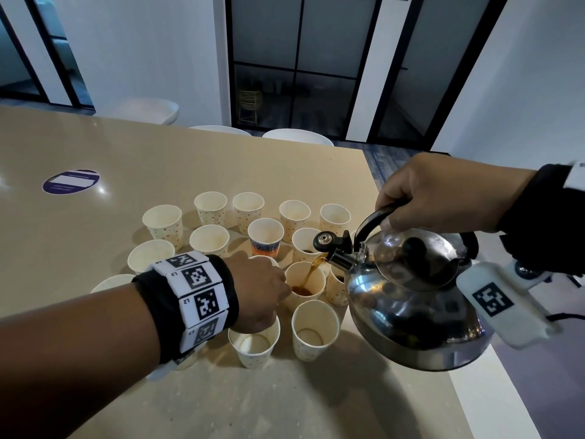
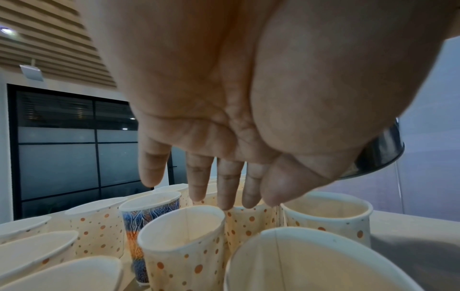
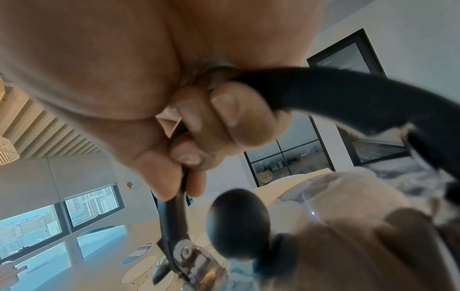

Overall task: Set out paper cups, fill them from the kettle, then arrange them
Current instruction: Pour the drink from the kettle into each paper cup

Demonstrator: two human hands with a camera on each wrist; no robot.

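My right hand [image 1: 437, 198] grips the black handle [image 1: 376, 217] of a steel kettle [image 1: 411, 299] that is tipped left. A brown stream [image 1: 311, 270] runs from its spout into a dotted paper cup [image 1: 305, 289] holding a little dark liquid. My left hand [image 1: 259, 289] reaches over the cups, and its straight fingertips [image 2: 225, 196] touch that cup's left rim. Several more paper cups stand around, one patterned blue and orange [image 1: 265, 239]. In the right wrist view my fingers [image 3: 224, 122] curl round the handle [image 3: 348, 98] above the lid knob [image 3: 239, 222].
The cups cluster on a beige table whose right edge [image 1: 474, 391] runs under the kettle. A round purple sticker [image 1: 71, 181] lies far left. White chairs [image 1: 297, 136] stand at the far edge, with dark glass doors behind.
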